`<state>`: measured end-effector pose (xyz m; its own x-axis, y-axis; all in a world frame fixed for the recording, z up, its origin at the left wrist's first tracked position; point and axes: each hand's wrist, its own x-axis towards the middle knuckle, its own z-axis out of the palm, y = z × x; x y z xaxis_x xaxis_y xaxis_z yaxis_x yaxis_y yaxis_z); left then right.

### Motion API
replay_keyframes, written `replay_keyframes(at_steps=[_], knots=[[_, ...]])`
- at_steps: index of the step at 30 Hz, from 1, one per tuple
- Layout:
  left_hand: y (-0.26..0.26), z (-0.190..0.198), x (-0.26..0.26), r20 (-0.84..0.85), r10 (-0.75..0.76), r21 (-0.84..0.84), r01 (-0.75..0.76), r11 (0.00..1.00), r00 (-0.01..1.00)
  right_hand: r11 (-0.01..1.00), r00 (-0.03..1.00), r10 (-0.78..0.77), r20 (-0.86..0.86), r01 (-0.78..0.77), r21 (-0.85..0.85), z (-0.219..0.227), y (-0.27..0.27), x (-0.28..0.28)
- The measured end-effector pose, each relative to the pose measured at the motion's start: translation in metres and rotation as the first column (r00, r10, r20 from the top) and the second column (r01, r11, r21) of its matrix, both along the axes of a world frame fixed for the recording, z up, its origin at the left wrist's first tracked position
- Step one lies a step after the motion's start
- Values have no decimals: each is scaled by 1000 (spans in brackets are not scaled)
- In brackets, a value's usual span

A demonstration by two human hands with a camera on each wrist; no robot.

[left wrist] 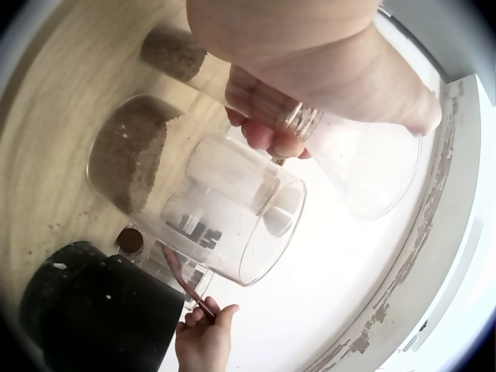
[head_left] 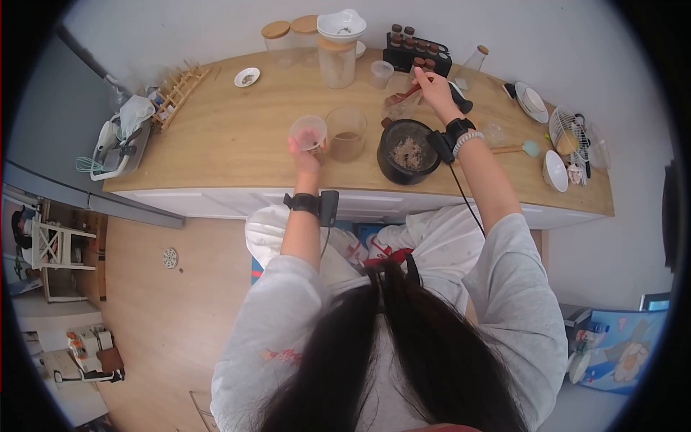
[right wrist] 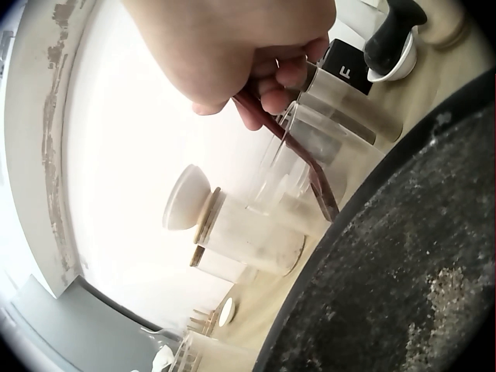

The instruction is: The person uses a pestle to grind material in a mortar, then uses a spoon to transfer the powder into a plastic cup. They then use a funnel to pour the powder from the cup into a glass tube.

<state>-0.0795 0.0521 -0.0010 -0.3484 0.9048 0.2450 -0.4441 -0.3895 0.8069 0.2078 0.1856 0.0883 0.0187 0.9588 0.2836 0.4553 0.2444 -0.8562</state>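
My left hand (head_left: 305, 155) grips the ridged neck of a clear vessel with a flared, funnel-like mouth (left wrist: 368, 167); brown powder shows at its lower end. Beside it stands a wide clear glass (head_left: 346, 129) with brown powder in the bottom. My right hand (head_left: 434, 93) pinches the handle of a dark reddish-brown spoon (right wrist: 298, 149), reaching out past the black mortar (head_left: 389, 162). In the head view the spoon's bowl end overlaps a clear container (head_left: 403, 108) behind the mortar. Coarse greyish-brown ground stuff (head_left: 409, 153) lies inside the mortar.
At the back stand wooden-lidded jars (head_left: 337, 68), one topped by white bowls (head_left: 342, 25), and a black spice rack (head_left: 417, 52). A black-handled pestle (right wrist: 391, 35) rests in a white dish. To the right lie a spatula (head_left: 530, 148) and wire basket (head_left: 567, 129); a wooden rack (head_left: 180, 93) stands left.
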Motion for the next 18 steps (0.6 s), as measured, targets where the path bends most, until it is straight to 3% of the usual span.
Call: replay_keyframes(at_steps=[3, 6, 18], knots=[[0, 1, 0, 5, -4, 6, 4, 1000, 1000, 998, 984, -19, 178, 30, -63, 21, -17, -8], [0, 1, 0, 7, -10, 17, 9, 1000, 1000, 995, 930, -81, 358, 52, 90, 18, -17, -14], [-1, 2, 0, -1, -6, 27, 6, 1000, 1000, 997, 979, -59, 193, 67, -36, 11, -13, -14]])
